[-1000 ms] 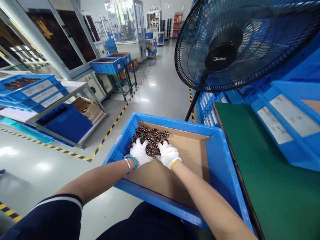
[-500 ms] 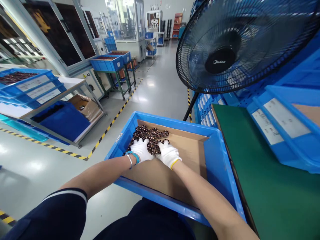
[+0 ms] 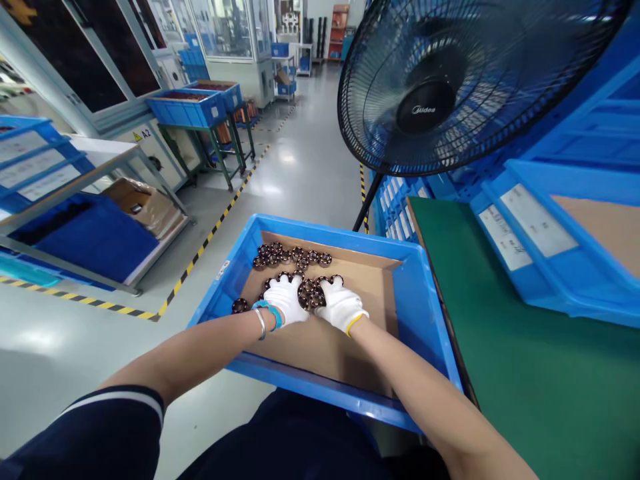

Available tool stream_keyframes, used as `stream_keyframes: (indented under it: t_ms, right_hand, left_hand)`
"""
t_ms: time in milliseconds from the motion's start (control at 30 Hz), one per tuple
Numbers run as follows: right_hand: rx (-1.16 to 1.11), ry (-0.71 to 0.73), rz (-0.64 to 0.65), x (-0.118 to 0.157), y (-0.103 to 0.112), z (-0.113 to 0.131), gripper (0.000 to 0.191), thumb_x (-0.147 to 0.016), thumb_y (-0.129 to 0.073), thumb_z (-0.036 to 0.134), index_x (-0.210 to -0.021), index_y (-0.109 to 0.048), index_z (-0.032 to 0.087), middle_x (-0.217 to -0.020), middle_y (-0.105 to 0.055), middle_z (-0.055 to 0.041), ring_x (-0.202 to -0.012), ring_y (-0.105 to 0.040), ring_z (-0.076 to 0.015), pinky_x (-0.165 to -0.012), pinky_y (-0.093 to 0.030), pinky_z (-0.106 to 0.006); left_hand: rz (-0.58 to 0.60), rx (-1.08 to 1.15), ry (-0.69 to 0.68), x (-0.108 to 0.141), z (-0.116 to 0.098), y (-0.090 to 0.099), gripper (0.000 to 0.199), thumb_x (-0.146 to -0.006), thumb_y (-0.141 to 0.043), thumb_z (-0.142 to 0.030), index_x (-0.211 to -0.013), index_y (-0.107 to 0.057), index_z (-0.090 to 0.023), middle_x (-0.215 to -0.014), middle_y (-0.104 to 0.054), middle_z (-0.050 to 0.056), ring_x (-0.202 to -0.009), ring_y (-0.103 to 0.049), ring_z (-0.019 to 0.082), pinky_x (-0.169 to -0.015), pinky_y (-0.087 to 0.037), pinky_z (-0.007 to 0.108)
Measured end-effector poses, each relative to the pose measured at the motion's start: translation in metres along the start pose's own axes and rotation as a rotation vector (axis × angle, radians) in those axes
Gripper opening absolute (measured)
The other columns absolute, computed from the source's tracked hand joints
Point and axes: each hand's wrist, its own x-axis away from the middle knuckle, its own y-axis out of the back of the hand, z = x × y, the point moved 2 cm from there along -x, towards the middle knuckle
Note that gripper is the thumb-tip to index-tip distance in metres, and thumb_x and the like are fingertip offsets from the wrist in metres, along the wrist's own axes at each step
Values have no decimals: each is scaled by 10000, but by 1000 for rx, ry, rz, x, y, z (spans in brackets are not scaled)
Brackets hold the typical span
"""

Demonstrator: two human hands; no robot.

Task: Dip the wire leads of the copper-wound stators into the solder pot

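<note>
A blue plastic bin (image 3: 345, 237) lined with brown cardboard (image 3: 320, 350) stands in front of me. My left hand (image 3: 285, 300), in a white glove, curls its fingers over dark, shiny, notched metal rings (image 3: 309, 294). From the other side my right hand (image 3: 342, 305), gloved as well, presses on the same cluster. The rings are squeezed together between both hands; the fingers hide some of them. Behind the hands lies a loose row of more rings (image 3: 273, 255) along the far wall. One single ring (image 3: 240, 305) rests left of my left wrist.
A black fan (image 3: 425, 107) stands beyond the bin's far right side. To the right, a green-topped table (image 3: 515, 347) carries a labelled blue bin (image 3: 540, 233). A metal cart (image 3: 125, 283) with boxes stands at the left, by yellow-black floor tape (image 3: 200, 250).
Both hands have drawn a cluster of rings toward me, away from the row at the far wall. A gap of bare cardboard now shows between them. The view has shifted slightly right.
</note>
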Motion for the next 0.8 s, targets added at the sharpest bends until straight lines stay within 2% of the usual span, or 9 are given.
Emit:
stream_keyframes:
  t_ms: [133,267,333,433,500,600,800]
  right_hand:
    - [-38,5,-7,0,0,1,574,-741,-631,516,-1237,-483,267,-1240,-417,-135,-852,-662,-262,-709,-500,-356]
    - [-86,-57,-16,2,3,4,596,-700,-689,471,-1216,-499,240,-1241,-425,-153,-841,-665,-257,-728,-490,-354]
    - [-107,-40,-19,7,4,4,534,-732,-667,443,-1196,-517,226,-1232,-440,-152,-831,-663,-242,-722,-478,-337]
    - [-141,14,-58,15,4,5,466,-777,-620,410,-1192,-524,219,-1228,-449,-148,-820,-658,-233,-711,-462,-331]
    - [-167,-20,-64,16,3,5,468,-781,-613,415,-1195,-521,217,-1220,-450,-149,-813,-657,-238,-713,-460,-342]
    - [-196,-104,-25,12,2,6,506,-756,-642,424,-1201,-516,216,-1232,-437,-157,-809,-653,-227,-736,-463,-347]
    - [-210,-117,-27,17,4,4,529,-742,-656,430,-1201,-504,214,-1242,-432,-156,-811,-655,-231,-740,-473,-345]
  left_hand:
    - [7,-7,2,-1,2,1,938,-486,-728,-571,-1302,-381,-267,-1262,-466,149,-1096,-515,358,-887,-446,452]
    - [2,-5,-6,-1,2,2,941,-478,-727,-602,-1288,-390,-259,-1265,-460,154,-1117,-504,368,-907,-437,464]
    - [6,-2,-20,2,1,2,907,-500,-723,-580,-1285,-398,-262,-1245,-479,145,-1093,-522,355,-892,-450,451]
    - [17,-1,-34,7,0,0,964,-488,-733,-571,-1323,-364,-261,-1247,-487,146,-1084,-527,357,-889,-455,455]
    - [17,1,-34,8,-1,-1,980,-491,-731,-575,-1335,-348,-255,-1266,-473,156,-1110,-511,365,-902,-449,465]
    - [19,7,-27,4,-3,-1,895,-538,-710,-553,-1311,-370,-259,-1252,-482,150,-1110,-517,357,-912,-444,465]
    - [12,17,-15,6,-6,5,851,-531,-731,-446,-1288,-389,-264,-1241,-498,143,-1080,-548,338,-889,-463,438]
